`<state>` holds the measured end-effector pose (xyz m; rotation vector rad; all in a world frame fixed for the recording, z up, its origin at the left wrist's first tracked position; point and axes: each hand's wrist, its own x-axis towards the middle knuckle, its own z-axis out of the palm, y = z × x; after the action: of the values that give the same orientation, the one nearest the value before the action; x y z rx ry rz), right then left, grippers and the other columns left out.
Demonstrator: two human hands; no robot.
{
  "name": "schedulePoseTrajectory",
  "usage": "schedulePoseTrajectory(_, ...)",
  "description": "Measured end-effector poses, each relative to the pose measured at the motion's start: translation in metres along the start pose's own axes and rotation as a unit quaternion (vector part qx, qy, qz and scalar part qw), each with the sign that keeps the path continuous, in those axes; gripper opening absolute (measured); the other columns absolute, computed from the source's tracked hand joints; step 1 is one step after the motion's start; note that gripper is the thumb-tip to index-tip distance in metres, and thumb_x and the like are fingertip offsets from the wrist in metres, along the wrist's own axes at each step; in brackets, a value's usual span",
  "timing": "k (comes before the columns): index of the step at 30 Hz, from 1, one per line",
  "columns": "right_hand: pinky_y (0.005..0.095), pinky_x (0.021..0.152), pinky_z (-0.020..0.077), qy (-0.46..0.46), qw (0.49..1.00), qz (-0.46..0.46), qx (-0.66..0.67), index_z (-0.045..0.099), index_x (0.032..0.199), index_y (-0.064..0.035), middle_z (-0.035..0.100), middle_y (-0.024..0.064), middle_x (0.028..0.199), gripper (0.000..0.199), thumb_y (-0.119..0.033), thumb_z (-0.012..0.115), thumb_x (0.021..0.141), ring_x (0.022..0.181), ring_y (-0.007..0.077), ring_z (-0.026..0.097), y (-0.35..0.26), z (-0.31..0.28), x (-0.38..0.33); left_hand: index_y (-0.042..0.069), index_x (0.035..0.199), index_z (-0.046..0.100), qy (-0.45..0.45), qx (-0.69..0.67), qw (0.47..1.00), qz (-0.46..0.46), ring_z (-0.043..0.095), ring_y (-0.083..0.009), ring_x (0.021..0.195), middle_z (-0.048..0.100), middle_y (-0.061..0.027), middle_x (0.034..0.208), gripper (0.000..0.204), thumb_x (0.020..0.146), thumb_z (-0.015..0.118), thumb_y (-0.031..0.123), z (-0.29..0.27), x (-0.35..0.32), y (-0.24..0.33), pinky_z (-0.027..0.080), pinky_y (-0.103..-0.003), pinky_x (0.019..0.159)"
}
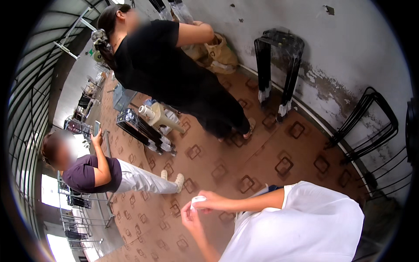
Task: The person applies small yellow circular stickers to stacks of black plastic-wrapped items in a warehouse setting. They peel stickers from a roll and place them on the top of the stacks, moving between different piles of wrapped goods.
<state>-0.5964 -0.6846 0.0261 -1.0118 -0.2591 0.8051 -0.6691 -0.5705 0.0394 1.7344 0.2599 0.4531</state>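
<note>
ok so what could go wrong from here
The small white roll sits in the right hand, close to the left hand, with nothing beneath it but the patterned floor, so a loose grip could drop it. The plastic-wrapped black frames stand by the wall and might tip if bumped.

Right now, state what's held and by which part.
A small white roll-shaped object, by its edge in the right hand; contact by the left hand can't be told.
</note>
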Motion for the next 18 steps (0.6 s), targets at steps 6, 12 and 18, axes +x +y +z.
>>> schedulePoseTrajectory(6,0.0219,0.055,0.0444,-0.04,0.999,0.004,0.008,0.049,0.092,-0.0006,0.055,0.0045,0.076,0.038,-0.035,0.06,0.08,0.063,0.0095,0.054,-0.012,0.022,0.027,-0.001,0.108,0.049,0.074,-0.023,0.997,-0.008,0.053,-0.0143,0.091,0.055,-0.0102,0.1,0.027,0.089,0.05,0.018,-0.008,0.015,0.007,0.044,-0.027,0.078)
schedulePoseTrajectory(12,0.0227,0.062,0.0456,-0.018,0.999,0.045,0.024,0.05,0.098,-0.0011,0.055,0.0055,0.083,0.032,-0.03,0.056,0.084,0.068,0.01,0.055,-0.032,0.035,0.054,0.002,0.112,0.047,0.119,-0.1,0.987,-0.039,0.049,-0.0111,0.094,0.052,-0.0055,0.103,0.027,0.093,0.043,0.021,-0.002,0.04,0.017,0.041,-0.025,0.082)
schedulePoseTrajectory(18,0.0225,0.06,0.045,-0.036,0.994,0.097,0.046,0.05,0.094,-0.0005,0.055,0.0055,0.08,0.031,-0.03,0.055,0.085,0.066,0.0098,0.054,0.009,0.085,0.089,0.003,0.11,0.048,0.205,-0.097,0.972,-0.062,0.048,-0.0093,0.091,0.051,-0.0041,0.099,0.024,0.094,0.04,0.021,-0.055,0.041,0.003,0.041,-0.024,0.079)
